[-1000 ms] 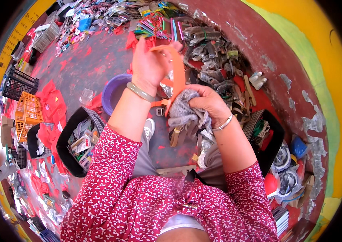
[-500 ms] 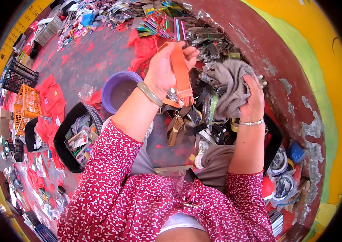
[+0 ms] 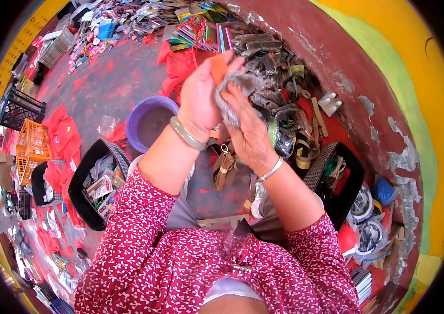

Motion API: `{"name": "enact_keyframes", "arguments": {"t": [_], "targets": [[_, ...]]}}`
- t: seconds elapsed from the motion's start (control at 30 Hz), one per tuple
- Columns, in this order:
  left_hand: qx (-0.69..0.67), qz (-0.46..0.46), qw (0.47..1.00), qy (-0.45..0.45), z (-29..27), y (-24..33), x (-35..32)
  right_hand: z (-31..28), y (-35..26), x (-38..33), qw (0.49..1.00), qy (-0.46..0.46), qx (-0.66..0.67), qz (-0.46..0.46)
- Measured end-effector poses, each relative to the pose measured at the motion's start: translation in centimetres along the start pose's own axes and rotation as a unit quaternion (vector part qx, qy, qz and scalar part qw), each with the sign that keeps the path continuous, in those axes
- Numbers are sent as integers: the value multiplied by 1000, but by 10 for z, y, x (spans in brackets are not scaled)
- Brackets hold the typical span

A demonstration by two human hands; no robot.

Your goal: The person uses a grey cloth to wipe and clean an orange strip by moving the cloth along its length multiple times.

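Observation:
In front of me, my left hand (image 3: 199,99) is closed on an orange strap (image 3: 218,69), its palm side turned up. My right hand (image 3: 249,128) grips a crumpled grey cloth (image 3: 226,107) and presses it onto the strap, covering most of it. The two hands meet here, fingers partly blurred by motion. Below them a bundle of brown straps (image 3: 224,172) with a metal ring lies near my feet. To the left of my forearm stands a purple basin (image 3: 134,125) with greyish water in it.
Packaged straps and belts (image 3: 264,52) are heaped along the red wall (image 3: 332,52). Black boxes stand at my left (image 3: 78,191) and right (image 3: 355,180), holding small goods. An orange crate (image 3: 33,144) and red plastic sheets (image 3: 64,131) lie farther left. Colourful sticks (image 3: 195,35) lie ahead.
My right hand has swung left with the grey cloth and now presses it onto the orange strap. My left hand has shifted slightly left, still holding the strap.

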State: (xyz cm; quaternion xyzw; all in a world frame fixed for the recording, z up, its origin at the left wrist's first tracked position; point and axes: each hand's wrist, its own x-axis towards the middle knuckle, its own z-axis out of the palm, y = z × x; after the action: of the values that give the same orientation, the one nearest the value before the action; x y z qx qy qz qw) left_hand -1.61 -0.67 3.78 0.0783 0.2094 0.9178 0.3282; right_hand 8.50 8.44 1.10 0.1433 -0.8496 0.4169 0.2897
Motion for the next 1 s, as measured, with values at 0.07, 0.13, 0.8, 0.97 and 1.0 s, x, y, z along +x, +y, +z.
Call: {"name": "enact_keyframes", "arguments": {"t": [0.07,0.13,0.8,0.97,1.0], "targets": [[-9,-14,1000,-10,3,8,-2,6,-8,-6,1000,-8,10,12],[-18,-33,999,-16,4,5,-7,-2,-5,0,999,-7,-47,-21],[-34,-66,997,36,28,-37,-24,-11,19,22,996,68,-11,63],[16,-22,998,47,3,1,-6,11,-20,-12,999,19,-14,34],[23,-20,999,44,6,-1,-6,13,-21,-11,999,29,-15,33]]}}
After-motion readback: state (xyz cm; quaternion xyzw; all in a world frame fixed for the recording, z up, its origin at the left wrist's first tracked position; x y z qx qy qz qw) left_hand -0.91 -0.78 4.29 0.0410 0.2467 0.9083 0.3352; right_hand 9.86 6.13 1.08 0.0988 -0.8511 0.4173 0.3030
